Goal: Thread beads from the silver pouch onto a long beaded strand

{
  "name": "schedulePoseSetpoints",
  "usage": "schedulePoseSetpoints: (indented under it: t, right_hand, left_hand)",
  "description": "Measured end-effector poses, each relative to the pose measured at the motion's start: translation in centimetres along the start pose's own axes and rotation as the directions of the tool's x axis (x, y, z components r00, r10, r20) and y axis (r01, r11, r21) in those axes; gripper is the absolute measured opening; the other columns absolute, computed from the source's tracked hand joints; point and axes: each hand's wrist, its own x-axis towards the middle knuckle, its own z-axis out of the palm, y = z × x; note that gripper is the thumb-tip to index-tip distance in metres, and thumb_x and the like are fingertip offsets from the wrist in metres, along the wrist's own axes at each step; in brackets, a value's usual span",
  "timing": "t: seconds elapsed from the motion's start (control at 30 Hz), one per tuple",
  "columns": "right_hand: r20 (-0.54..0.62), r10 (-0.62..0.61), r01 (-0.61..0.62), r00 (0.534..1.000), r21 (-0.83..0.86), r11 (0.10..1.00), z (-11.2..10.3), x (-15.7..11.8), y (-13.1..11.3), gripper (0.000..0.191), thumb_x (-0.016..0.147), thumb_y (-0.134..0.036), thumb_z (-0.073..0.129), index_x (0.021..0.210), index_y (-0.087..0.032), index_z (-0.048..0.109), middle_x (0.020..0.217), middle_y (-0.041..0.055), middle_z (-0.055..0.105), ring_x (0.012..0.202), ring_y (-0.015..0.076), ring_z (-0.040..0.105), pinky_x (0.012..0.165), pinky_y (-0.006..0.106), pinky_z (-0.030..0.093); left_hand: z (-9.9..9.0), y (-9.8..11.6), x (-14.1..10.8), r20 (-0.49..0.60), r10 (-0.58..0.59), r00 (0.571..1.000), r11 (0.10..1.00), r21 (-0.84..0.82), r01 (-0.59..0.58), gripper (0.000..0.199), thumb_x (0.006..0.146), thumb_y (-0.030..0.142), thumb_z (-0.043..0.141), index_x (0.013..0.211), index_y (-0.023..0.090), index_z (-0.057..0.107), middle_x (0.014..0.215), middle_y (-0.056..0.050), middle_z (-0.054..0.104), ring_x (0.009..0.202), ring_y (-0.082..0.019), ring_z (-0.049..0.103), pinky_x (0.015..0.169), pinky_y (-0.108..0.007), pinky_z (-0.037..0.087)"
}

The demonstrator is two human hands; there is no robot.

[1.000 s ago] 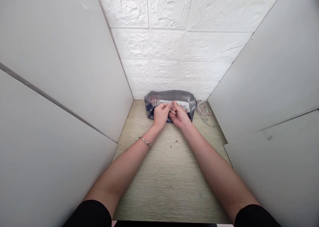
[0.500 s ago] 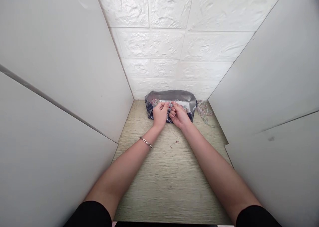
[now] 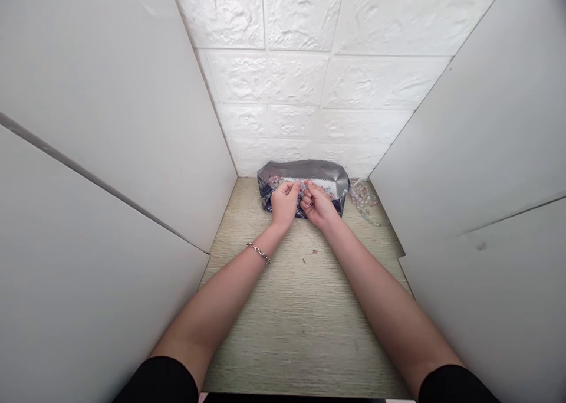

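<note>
Both hands are held close together over the front rim of a dark, silver-lined bag [image 3: 309,168] that lies with its mouth wide. Thumb and fingers of my left hand [image 3: 285,202] are pinched, and a chain bracelet [image 3: 259,252] circles that wrist. My right hand [image 3: 317,203] is also pinched, its other fingers curled in. Whatever sits between the fingertips is too small to name. Inside the bag are pinkish and pale beads [image 3: 274,182] and something white behind the hands. A tangle of beaded strands [image 3: 363,201] lies just right of the bag.
White panels, one on the left [image 3: 110,96] and one on the right [image 3: 486,125], wall in the wooden tabletop [image 3: 292,320]. A white brick-patterned wall [image 3: 292,78] rises behind the bag. Small reddish bits [image 3: 314,251] lie on the wood between my forearms.
</note>
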Motion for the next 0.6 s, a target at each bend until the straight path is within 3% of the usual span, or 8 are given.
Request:
schedulePoseSetpoints:
  t: [0.6]
  right_hand:
    - [0.013,-0.004,0.004,1.000,-0.005,1.000,-0.14,0.05,0.13,0.013,0.069,-0.026,0.058,0.074,-0.016,0.051,0.042,-0.0099,0.035,0.032,0.0000,0.025,0.032,0.012,0.023]
  left_hand:
    - [0.06,-0.02,0.04,-0.012,0.021,1.000,1.000,0.002,-0.021,0.024,0.071,0.035,0.049,0.065,0.013,0.058,0.063,-0.001,0.056,0.058,-0.008,0.045,0.057,-0.020,0.035]
